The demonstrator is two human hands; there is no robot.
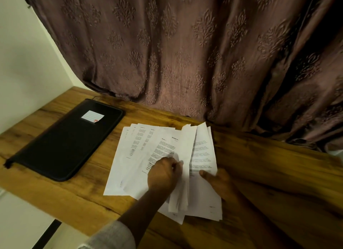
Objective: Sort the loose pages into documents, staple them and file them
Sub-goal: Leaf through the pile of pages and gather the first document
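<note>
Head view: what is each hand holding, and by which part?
The left hand pinches a lifted sheet midway along its long edge. The right hand grips the fanned pages at their right edge, thumb on top.

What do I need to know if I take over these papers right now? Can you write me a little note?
Left hand: pinches one lifted white printed page, its edge raised off the pile.
Right hand: holds a stack of white pages, thumb on top.
Things: the fanned white printed pages lie spread on the wooden desk. The black zipped folder with a white label lies flat and closed to their left. No stapler is in view.
Done: sorting has begun.
Left: finish sorting into documents, staple each one, and file them in the folder.
</note>
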